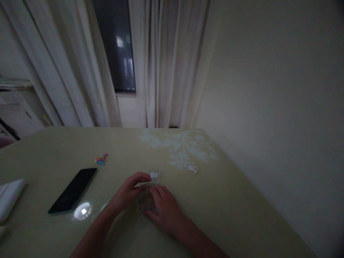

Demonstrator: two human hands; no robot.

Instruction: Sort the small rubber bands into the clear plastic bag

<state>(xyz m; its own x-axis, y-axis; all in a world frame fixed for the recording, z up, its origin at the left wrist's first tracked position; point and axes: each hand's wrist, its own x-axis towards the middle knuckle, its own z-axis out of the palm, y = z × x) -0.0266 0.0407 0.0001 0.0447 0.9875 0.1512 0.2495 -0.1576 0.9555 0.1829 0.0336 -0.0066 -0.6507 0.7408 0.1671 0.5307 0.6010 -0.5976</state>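
Note:
A clear plastic bag [146,200] lies low over the near middle of the table, with small yellowish and pinkish pieces showing dimly inside. Its far part carries a white label [154,175]. My left hand [131,190] has its thumb and fingers closed on the bag's left edge, near the label. From the right, my right hand [165,209] grips the bag with curled fingers, its thumb underneath toward the pieces. Dim light and my fingers hide much of the bag, so its opening cannot be made out.
A small pile of bright coloured pieces [101,159] lies at the left, beyond a black phone [73,190]. White small pieces [193,169] sit to the right. A white object [10,197] rests at the far left. The wall [268,125] borders the table's right edge.

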